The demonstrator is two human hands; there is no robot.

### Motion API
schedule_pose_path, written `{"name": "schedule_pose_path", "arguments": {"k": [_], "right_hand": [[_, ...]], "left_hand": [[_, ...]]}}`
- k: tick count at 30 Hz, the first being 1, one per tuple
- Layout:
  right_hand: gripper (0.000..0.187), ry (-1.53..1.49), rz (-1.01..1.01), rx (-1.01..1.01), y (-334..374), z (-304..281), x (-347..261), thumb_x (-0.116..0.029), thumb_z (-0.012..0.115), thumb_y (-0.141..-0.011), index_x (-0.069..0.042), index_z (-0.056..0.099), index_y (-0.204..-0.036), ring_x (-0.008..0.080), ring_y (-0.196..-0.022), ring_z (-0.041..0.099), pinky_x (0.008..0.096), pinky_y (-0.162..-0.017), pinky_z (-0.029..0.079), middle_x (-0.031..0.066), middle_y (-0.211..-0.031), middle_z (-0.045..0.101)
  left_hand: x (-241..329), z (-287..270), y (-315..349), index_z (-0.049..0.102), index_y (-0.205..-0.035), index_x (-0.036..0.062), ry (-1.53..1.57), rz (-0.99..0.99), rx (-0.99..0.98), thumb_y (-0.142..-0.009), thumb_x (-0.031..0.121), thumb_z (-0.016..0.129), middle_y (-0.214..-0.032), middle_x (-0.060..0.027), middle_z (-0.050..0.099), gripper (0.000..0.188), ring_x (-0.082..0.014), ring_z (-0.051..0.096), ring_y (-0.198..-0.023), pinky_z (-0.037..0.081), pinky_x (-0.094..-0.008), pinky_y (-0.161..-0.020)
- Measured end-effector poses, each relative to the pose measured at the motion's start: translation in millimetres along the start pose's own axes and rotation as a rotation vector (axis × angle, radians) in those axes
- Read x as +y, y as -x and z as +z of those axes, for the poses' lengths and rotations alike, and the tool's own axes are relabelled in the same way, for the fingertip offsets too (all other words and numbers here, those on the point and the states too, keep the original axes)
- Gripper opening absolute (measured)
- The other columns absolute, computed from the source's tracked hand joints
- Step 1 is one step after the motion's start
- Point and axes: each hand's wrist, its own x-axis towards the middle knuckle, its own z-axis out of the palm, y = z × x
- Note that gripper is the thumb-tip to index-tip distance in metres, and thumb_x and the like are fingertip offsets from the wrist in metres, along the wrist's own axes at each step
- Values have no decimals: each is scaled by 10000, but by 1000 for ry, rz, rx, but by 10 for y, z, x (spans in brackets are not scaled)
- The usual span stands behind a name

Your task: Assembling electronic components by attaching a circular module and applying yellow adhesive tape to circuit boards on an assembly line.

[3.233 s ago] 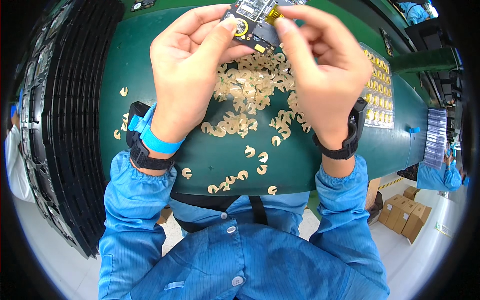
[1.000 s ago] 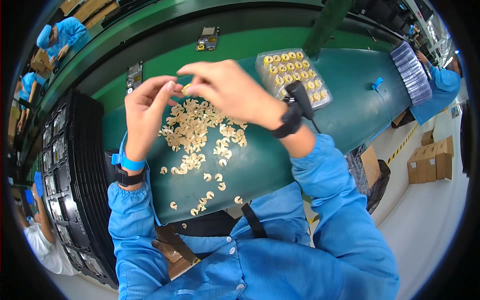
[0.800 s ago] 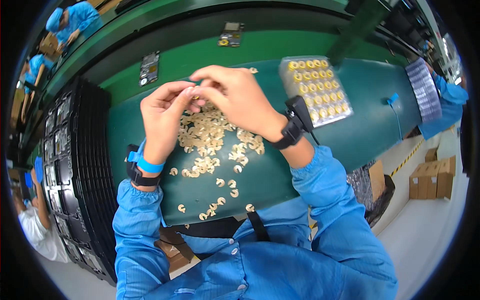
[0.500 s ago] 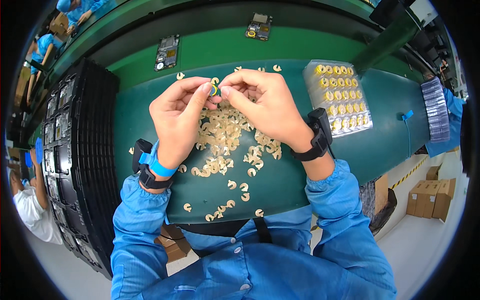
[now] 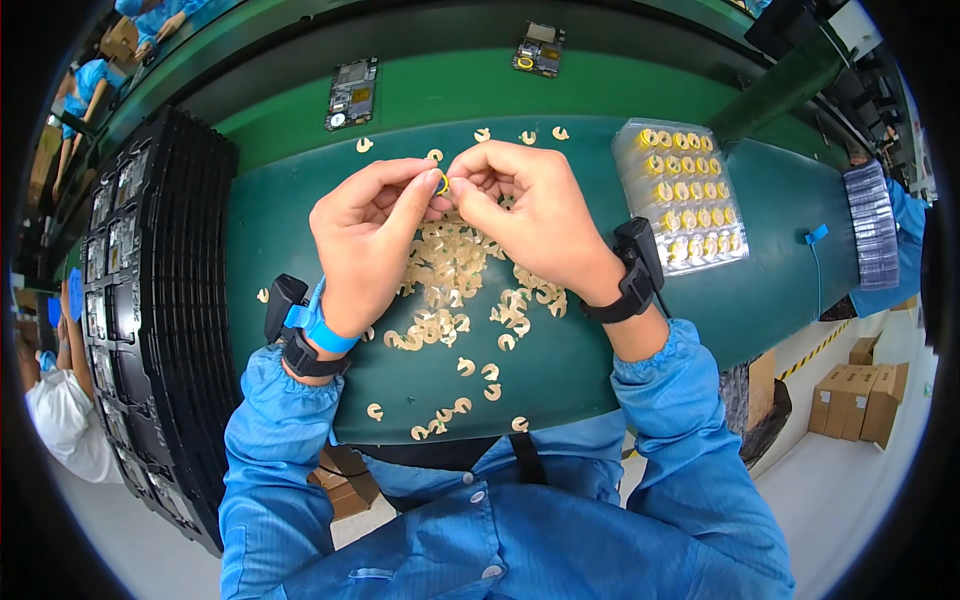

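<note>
My left hand (image 5: 365,225) pinches a small yellow-rimmed coin cell (image 5: 441,185) with a dark blue face between thumb and fingers. At its other edge, the bent thumb and forefinger of my right hand (image 5: 525,205) close on it, partly covering it. Both hands hover over a loose heap of cream C-shaped pieces (image 5: 445,262) on the green mat (image 5: 400,385). Several of these pieces lie scattered around the heap. To the right of my right hand stands a clear plastic tray (image 5: 682,250) with rows of yellow-rimmed coin cells.
Stacked black trays (image 5: 175,330) holding circuit boards rise at the left. Beyond the mat, one circuit board (image 5: 352,93) and another board (image 5: 540,50) lie on a green belt (image 5: 450,90). A stack of clear trays (image 5: 873,225) stands far right. Cardboard boxes (image 5: 855,400) sit on the floor.
Both circuit boards on the green belt have shifted to the right. My hands have moved slightly right, still together at the coin cell.
</note>
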Motion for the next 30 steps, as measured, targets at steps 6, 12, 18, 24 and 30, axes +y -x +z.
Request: {"name": "schedule_pose_path", "arguments": {"k": [6,12,18,24,30], "right_hand": [[86,41,-94,24,-5,5,34,-42,709,-893,34,681,-923,43,-652,564,223,-591,473,23,-758,672],[83,121,-95,31,6,9,-73,-24,722,-868,29,677,-914,45,-647,540,226,-576,451,20,-760,650],[58,143,-151,94,12,39,-9,-4,715,-859,20,683,-902,27,-652,530,203,-558,420,5,-754,645],[211,73,157,29,31,-77,-73,-144,711,-992,23,683,-865,1,-650,547,201,-543,417,12,-765,671],[256,-319,326,-58,-8,1,-148,-225,673,-1036,1,699,-920,13,-594,521,206,-498,395,-3,-755,645]], "left_hand": [[-54,16,6,707,-1193,-80,-46,-64,-42,-1035,60,630,-1016,-99,748,225,-133,707,-883,589,-268,-794],[-48,22,11,690,-1239,-74,12,-48,-156,-1061,98,594,-1042,-120,735,266,-140,705,-860,576,-262,-759],[-81,-75,-51,680,-1223,-84,222,-181,-154,-1067,95,574,-1004,-135,739,260,-166,725,-835,592,-269,-746],[-64,-92,-107,731,-1141,-38,68,-8,-15,-1011,40,646,-1068,-109,705,174,-171,704,-893,587,-286,-759],[-47,-130,-76,750,-1079,-40,-169,192,-71,-943,-50,681,-1021,-90,675,153,-135,652,-922,550,-261,-795]]}}
